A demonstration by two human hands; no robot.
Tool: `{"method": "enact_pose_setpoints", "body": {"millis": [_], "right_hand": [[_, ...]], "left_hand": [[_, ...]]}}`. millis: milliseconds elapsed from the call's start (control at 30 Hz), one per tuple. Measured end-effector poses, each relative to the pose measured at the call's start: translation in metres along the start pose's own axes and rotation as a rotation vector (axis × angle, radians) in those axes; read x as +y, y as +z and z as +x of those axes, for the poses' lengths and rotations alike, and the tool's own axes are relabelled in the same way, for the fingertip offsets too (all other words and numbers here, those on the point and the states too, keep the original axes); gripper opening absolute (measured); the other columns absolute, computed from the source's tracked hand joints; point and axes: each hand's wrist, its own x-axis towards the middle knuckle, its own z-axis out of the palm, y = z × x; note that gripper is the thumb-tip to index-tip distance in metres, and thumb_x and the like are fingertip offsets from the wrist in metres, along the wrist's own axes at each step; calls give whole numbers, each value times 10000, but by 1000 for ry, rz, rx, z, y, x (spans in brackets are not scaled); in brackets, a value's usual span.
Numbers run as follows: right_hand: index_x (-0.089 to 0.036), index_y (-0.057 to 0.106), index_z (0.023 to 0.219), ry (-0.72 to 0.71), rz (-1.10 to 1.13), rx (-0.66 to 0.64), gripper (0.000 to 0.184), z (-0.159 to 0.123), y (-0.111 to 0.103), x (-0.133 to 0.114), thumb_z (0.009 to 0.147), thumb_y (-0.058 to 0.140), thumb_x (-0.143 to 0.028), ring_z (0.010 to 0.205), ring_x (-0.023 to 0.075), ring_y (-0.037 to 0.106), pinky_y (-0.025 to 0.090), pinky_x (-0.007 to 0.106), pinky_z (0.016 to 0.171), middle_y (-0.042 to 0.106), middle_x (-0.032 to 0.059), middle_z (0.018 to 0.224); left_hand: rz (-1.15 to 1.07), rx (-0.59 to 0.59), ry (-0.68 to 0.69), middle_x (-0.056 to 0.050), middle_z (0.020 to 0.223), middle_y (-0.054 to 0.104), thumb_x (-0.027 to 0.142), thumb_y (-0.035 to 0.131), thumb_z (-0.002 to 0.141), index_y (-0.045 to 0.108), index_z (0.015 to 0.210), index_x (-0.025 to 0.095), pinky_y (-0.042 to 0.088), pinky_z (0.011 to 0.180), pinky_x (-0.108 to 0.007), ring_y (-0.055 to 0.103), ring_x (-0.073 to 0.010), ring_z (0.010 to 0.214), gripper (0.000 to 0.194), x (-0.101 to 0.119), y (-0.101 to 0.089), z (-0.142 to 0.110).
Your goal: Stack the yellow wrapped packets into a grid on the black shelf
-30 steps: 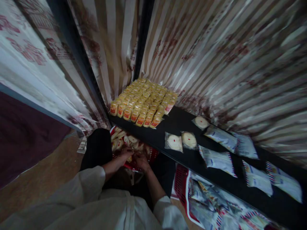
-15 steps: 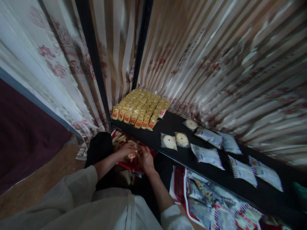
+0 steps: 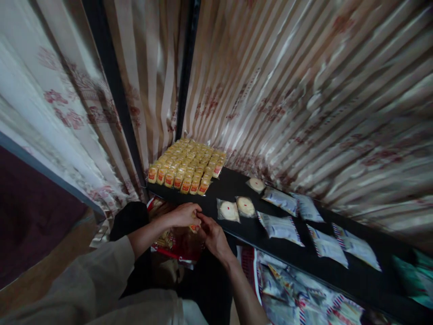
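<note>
My left hand (image 3: 184,214) and my right hand (image 3: 212,232) meet just in front of the black shelf's (image 3: 237,180) edge, fingers closed together on a small yellow-and-red packet (image 3: 195,227). Below them stands a red basket (image 3: 176,241) with more wrapped snacks. On the shelf's left end sits a dense block of yellow packets (image 3: 186,167). To the right of my hands lie round white cakes in clear wrappers (image 3: 228,210).
White-and-blue flat bags (image 3: 279,225) lie in a row along the shelf to the right. A second red basket (image 3: 291,293) of such bags stands on the floor below. Striped patterned paper (image 3: 304,90) lines the shelf walls. A dark upright post (image 3: 108,81) rises at left.
Both hands have risen out of the red basket to the shelf edge, now pinching a small packet. The view has tilted, shifting the shelf down and left.
</note>
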Motion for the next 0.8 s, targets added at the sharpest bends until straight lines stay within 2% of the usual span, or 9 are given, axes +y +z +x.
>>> {"method": "enact_pose_setpoints", "body": {"millis": [133, 233, 300, 367, 433, 500, 633, 700, 800], "right_hand": [[-211, 607, 1082, 108, 228, 68, 342, 3, -21, 7, 754, 593, -308, 766, 166, 617, 498, 299, 711, 658, 41, 956], [-203, 608, 991, 179, 420, 119, 313, 12, -35, 13, 727, 628, -370, 650, 131, 591, 480, 254, 606, 642, 19, 879], [-196, 599, 948, 199, 517, 213, 331, 22, -43, 17, 692, 662, -396, 640, 124, 579, 469, 241, 593, 633, 10, 832], [-189, 590, 939, 218, 575, 314, 368, 34, -50, 23, 664, 683, -415, 642, 126, 574, 461, 238, 585, 635, 10, 803], [-183, 584, 938, 237, 593, 391, 399, 51, -55, 30, 648, 687, -436, 642, 131, 576, 455, 241, 575, 645, 20, 800], [-179, 577, 924, 255, 599, 457, 423, 70, -58, 38, 620, 692, -450, 680, 147, 593, 466, 256, 604, 654, 35, 820], [-170, 569, 908, 296, 563, 543, 447, 110, -62, 57, 592, 679, -467, 788, 183, 615, 484, 310, 734, 660, 66, 872], [-165, 577, 913, 302, 494, 535, 442, 126, -63, 65, 609, 653, -477, 795, 191, 618, 479, 329, 765, 663, 76, 883], [-164, 589, 900, 279, 406, 511, 418, 145, -64, 74, 623, 611, -476, 790, 201, 621, 474, 347, 788, 668, 80, 872]], "left_hand": [[-134, 118, 34, -57, 932, 671, 401, 526, 798, 569, 1132, 157, 480, 792, -299, 625, -199, 886, 416, 21, 2, 10], [-197, 364, 91, -94, 1069, 633, 307, 474, 832, 528, 1170, 147, 466, 885, -324, 597, -195, 996, 378, 36, 6, 15], [-140, 554, 163, -127, 1211, 552, 241, 455, 829, 492, 1207, 140, 413, 984, -370, 521, -212, 1133, 393, 46, 10, 14], [-54, 659, 245, -135, 1292, 479, 201, 448, 820, 483, 1219, 146, 357, 1045, -406, 442, -229, 1220, 404, 54, 16, 14], [-24, 650, 304, -116, 1303, 470, 170, 429, 822, 502, 1206, 170, 345, 1062, -401, 428, -218, 1233, 391, 59, 24, 18], [-66, 585, 298, -101, 1294, 489, 159, 404, 833, 517, 1197, 184, 353, 1063, -385, 444, -199, 1221, 382, 61, 35, 29], [-295, 525, 82, -123, 1374, 440, 222, 363, 873, 487, 1252, 143, 284, 1114, -377, 376, -196, 1300, 406, 60, 56, 69], [-418, 502, -3, -130, 1424, 385, 255, 360, 883, 430, 1314, 119, 225, 1140, -357, 310, -190, 1344, 458, 58, 62, 92], [-551, 486, -59, -135, 1475, 296, 280, 351, 892, 351, 1374, 86, 164, 1156, -336, 236, -181, 1377, 519, 56, 65, 119]]}}
